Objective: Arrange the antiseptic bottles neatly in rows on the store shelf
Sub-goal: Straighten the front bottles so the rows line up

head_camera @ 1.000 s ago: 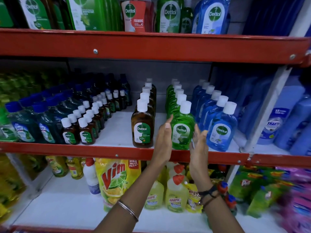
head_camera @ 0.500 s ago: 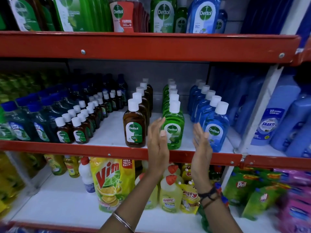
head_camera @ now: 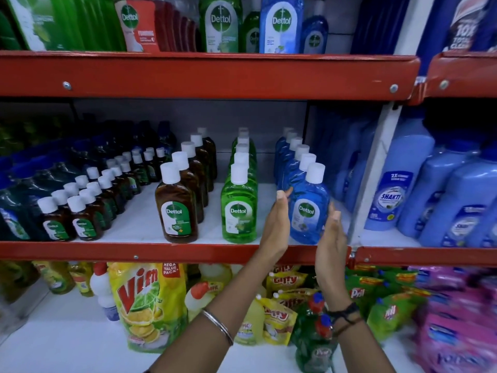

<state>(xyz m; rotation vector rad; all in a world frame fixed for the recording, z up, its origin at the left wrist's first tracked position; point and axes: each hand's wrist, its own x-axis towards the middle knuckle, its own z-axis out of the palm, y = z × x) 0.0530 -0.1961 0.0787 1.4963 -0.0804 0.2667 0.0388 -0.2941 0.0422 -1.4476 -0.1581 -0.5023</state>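
Note:
On the middle shelf (head_camera: 172, 253) stand three front-to-back rows of white-capped Dettol bottles: brown (head_camera: 176, 208), green (head_camera: 238, 208) and blue. The front blue bottle (head_camera: 309, 208) stands upright at the shelf edge. My left hand (head_camera: 275, 224) is flat against its left side, fingers straight up. My right hand (head_camera: 332, 235) is flat at its right side, fingers apart, close to the bottle or just touching it. Neither hand wraps around the bottle.
Small brown bottles (head_camera: 80, 211) and dark teal bottles fill the shelf's left. Large pale blue Shakti bottles (head_camera: 390, 195) stand right of a white upright post (head_camera: 373, 168). The red shelf above (head_camera: 204, 76) overhangs. Vim, Harpic, Giffy and Pril packs sit below.
Both hands have shifted right from either side of the front green bottle to either side of the front blue bottle. The view has moved closer to the shelf.

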